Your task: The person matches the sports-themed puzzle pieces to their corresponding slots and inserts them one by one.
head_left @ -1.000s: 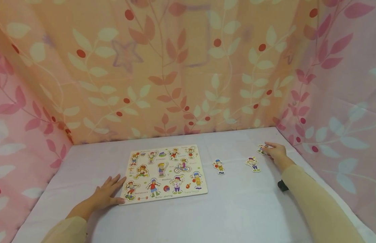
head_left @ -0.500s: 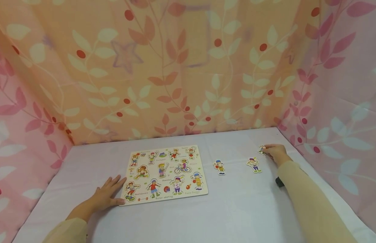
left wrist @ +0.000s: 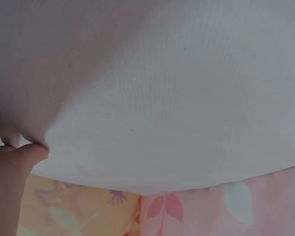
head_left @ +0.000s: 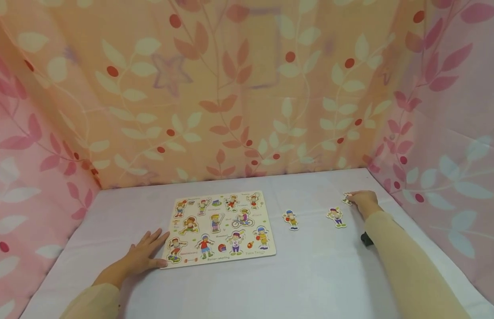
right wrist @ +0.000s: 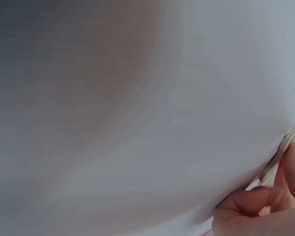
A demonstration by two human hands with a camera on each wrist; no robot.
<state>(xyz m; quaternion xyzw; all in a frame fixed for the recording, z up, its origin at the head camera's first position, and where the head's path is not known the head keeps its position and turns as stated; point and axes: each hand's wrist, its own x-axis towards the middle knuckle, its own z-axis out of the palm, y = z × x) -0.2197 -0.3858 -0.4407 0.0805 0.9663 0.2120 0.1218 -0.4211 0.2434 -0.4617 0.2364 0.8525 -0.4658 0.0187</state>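
Note:
My right hand (head_left: pixel 365 202), at the far right of the table, pinches a small cartoon-figure puzzle piece (head_left: pixel 346 199). In the right wrist view the piece's pale edge (right wrist: pixel 288 141) shows tilted between thumb and fingers; much of its face is hidden. A cream puzzle board (head_left: pixel 271 249) with several sports figures lies flat, left of the middle. Spread fingers of my left hand (head_left: pixel 142 255) rest at the board's left edge. Two loose puzzle pieces lie between board and right hand: a blue-capped figure (head_left: pixel 290 220) and a purple-capped baseball figure (head_left: pixel 336 217).
A white cloth (head_left: pixel 310 274) covers the table. Behind it hangs an orange leaf-patterned curtain (head_left: pixel 231 88), with pink curtains (head_left: pixel 462 146) at both sides. A small dark object (head_left: pixel 366 239) shows beside the right sleeve.
My right fingers have closed on the far puzzle piece, covering more of it. My left hand stays at the board. The whole head view has shifted slightly.

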